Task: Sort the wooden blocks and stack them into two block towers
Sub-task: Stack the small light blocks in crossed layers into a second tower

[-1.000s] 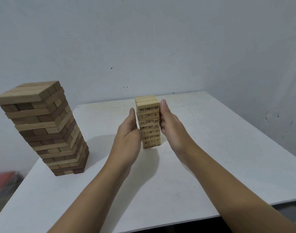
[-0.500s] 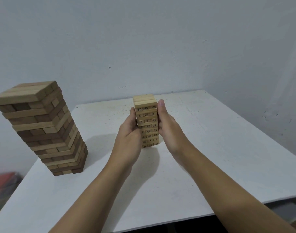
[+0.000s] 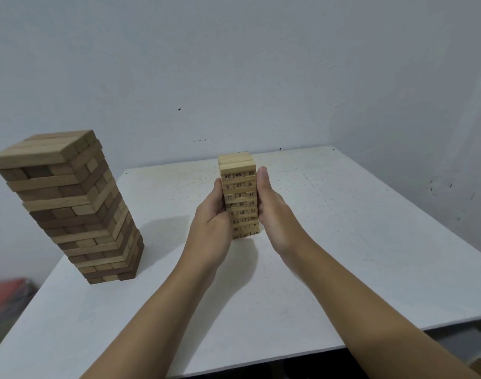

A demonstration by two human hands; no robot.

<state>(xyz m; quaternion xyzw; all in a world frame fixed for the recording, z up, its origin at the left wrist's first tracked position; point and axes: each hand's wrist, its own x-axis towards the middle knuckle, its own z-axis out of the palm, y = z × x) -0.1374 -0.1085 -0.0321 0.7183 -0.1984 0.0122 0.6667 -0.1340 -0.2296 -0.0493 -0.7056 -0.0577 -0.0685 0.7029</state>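
A small tower of pale numbered wooden blocks (image 3: 238, 184) stands upright in the middle of the white table (image 3: 370, 242). My left hand (image 3: 210, 222) presses flat against its left side. My right hand (image 3: 275, 212) presses against its right side, fingers straight and reaching almost to the top layers. A larger tower of mixed light and dark brown blocks (image 3: 70, 203) stands at the table's left edge, apart from both hands.
A grey wall rises right behind the table. Something red and blurred (image 3: 7, 299) lies on the floor at the lower left. The table's front edge runs below my forearms.
Both hands have stayed against the small tower's sides, shifting only slightly. The large tower has not moved.
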